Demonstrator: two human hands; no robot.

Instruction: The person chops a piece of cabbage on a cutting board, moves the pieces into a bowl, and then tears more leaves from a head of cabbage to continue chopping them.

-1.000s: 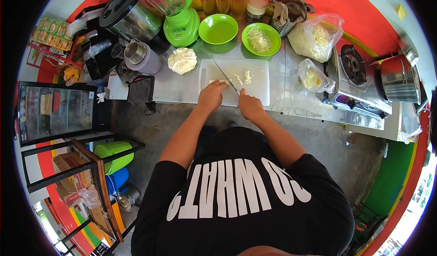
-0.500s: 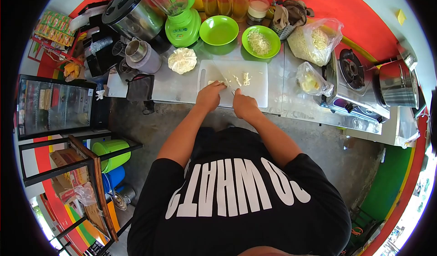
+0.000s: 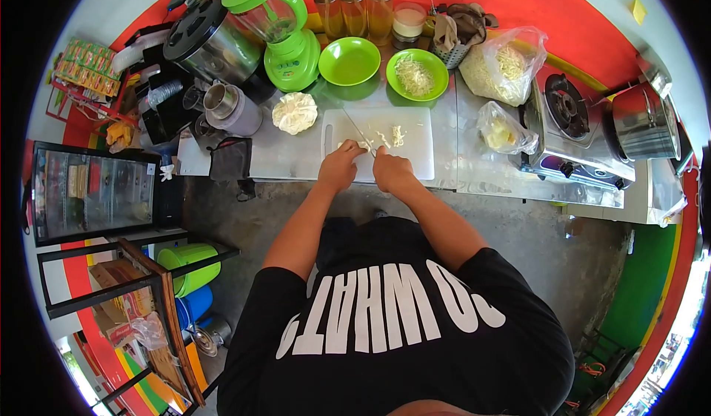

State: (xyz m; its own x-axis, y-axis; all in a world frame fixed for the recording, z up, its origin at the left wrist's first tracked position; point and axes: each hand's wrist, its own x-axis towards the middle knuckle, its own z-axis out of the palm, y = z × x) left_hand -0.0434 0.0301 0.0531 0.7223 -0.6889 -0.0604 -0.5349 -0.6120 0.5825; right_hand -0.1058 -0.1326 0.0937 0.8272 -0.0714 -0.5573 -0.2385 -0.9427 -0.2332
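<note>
A white cutting board (image 3: 417,160) lies on the metal counter in front of me. My right hand (image 3: 392,172) is closed around the handle of a knife (image 3: 359,129), whose thin blade points up and left over the board. On the board's left part, my left hand (image 3: 339,166) has its fingers closed on a small pale food piece (image 3: 363,145) beside the blade. Small cut pale pieces (image 3: 398,135) lie right of the knife. Behind the board stand an empty green bowl (image 3: 349,62) and a green plate (image 3: 441,83) with pale shreds.
Left of the board sits a whitish bundle (image 3: 295,113). A green blender (image 3: 292,61) and bottles (image 3: 354,12) stand at the back. To the right are a bag of shreds (image 3: 503,68), a smaller bag (image 3: 506,129), a stove (image 3: 574,146) and a pot (image 3: 644,123).
The camera view has shifted slightly, so the counter appears a little differently placed. The knife blade shows more clearly between my hands, which are still close together at the board.
</note>
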